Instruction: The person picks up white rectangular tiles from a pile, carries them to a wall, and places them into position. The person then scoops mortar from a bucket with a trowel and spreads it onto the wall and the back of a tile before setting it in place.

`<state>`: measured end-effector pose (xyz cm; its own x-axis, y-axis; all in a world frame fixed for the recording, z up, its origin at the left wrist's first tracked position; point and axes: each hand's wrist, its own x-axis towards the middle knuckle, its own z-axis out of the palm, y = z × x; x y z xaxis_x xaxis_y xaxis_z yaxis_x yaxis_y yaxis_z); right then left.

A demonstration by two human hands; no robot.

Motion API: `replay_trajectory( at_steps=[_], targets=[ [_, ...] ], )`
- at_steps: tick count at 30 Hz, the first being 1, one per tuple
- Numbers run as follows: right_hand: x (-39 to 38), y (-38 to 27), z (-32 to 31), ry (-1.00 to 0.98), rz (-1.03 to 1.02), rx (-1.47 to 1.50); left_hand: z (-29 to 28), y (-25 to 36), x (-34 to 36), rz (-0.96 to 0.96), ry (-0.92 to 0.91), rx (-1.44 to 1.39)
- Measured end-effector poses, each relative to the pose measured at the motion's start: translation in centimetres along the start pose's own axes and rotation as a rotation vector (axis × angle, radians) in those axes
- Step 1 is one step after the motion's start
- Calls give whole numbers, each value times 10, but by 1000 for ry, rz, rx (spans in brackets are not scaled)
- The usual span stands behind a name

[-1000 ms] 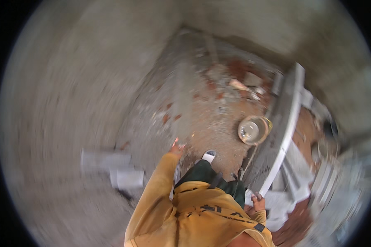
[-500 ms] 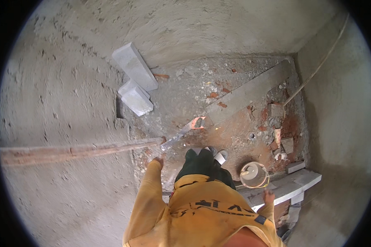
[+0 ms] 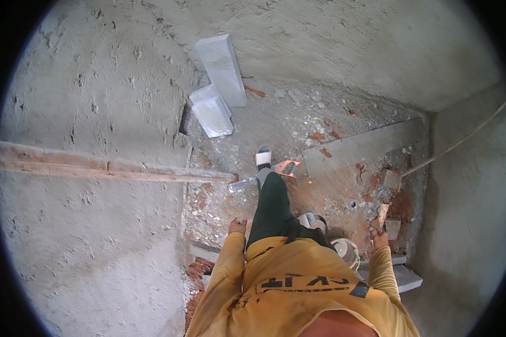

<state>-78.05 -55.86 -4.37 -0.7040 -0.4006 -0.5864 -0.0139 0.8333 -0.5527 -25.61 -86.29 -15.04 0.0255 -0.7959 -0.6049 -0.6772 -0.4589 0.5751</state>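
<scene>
Floor (image 3: 320, 194), rough and littered, leaves room ahead. A round bucket (image 3: 353, 254), partly hidden, opens upward near the right hand (image 3: 380, 238); the left hand (image 3: 238, 226) hangs free. I cannot tell whether either's fingers are apart or together. Beyond, a flat orange-handled tool (image 3: 243, 185) lies slantwise, handle rightward. Plastered walls (image 3: 95, 219) bound the floor.

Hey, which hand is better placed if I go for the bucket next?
Probably your right hand: it appears much closer to the bucket, just to its right in view. Your left hand is farther off, beyond your green trouser leg.
</scene>
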Motion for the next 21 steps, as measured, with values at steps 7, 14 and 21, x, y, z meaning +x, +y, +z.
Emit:
replay_trajectory(
  at_steps=[7, 14, 21],
  targets=[
    [67, -150, 69, -61, -148, 42, -60, 50, 143, 29, 134, -289],
    [115, -286, 205, -76, -68, -133, -156, 301, 439, 578, 464, 112],
    [134, -433, 294, -340, 47, -18, -182, 564, 615, 761, 510, 774]
  ],
)
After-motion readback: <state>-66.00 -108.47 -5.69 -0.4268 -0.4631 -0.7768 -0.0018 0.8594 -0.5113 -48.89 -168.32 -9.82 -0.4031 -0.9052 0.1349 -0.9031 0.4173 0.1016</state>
